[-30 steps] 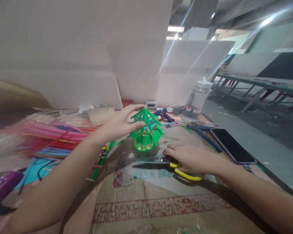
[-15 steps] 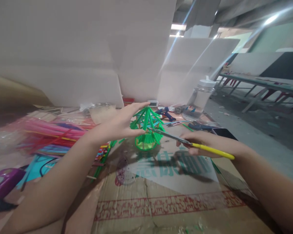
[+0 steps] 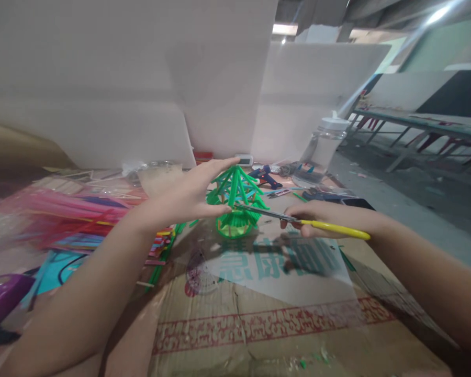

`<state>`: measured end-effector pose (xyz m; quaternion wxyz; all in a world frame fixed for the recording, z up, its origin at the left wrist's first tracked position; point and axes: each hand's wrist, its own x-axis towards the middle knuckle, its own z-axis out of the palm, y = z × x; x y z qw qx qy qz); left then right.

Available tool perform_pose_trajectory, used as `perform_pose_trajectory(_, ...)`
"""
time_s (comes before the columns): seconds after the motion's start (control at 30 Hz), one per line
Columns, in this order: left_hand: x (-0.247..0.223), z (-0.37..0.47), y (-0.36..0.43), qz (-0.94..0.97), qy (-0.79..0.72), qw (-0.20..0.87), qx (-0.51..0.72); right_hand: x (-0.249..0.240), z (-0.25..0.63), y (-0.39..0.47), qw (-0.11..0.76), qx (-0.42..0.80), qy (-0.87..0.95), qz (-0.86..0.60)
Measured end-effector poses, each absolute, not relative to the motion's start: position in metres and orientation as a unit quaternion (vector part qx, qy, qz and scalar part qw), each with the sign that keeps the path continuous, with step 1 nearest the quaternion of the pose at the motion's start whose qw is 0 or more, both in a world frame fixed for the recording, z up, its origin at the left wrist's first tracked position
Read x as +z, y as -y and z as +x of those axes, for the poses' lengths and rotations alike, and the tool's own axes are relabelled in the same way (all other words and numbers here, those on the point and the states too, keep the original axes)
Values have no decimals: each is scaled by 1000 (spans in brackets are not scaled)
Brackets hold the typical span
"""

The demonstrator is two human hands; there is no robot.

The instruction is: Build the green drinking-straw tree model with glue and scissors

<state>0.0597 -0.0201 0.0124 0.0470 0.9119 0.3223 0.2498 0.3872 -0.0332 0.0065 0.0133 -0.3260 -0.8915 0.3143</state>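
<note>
Green model: a small roofed frame [image 3: 233, 192] stands upright at the centre of the scene, towards the far side of the printed cardboard [image 3: 204, 353].
Scissors: yellow handles to the right, blades [image 3: 270, 213] reaching left to the model's front.
Right hand: its fingers close round the scissors [image 3: 333, 227] beside the handles; the hand [image 3: 320, 211] is just right of the model.
Left hand: thumb and forefinger spread apart across the model's left side, the hand [image 3: 194, 196] partly covering it; whether they grip, I cannot tell.
Progress: peaked roof and lower green fringe are in place; trimming seems the step in hand, with perhaps only edges left.
Left side: pink and red strips [image 3: 90, 212] in a heap; nearer, a purple tool [image 3: 8, 298].
Far right: blue glue gun [image 3: 267, 177], then clear bottle [image 3: 322, 149].
</note>
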Motion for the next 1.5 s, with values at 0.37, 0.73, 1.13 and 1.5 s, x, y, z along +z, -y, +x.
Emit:
perform_pose_trajectory(0.37,13,59,20,915,-316,41,248,4,388,31,9,338,887,-313)
perform_pose_trajectory(0.73,13,61,22,914,-320,44,244,0,383,25,18,334,902,-272)
perform_pose_trajectory(1.13,11,58,20,916,-309,41,253,-2,380,21,22,330,909,-255)
perform_pose_trajectory(1.5,13,58,22,918,-311,49,240,-5,394,25,-5,357,893,-274)
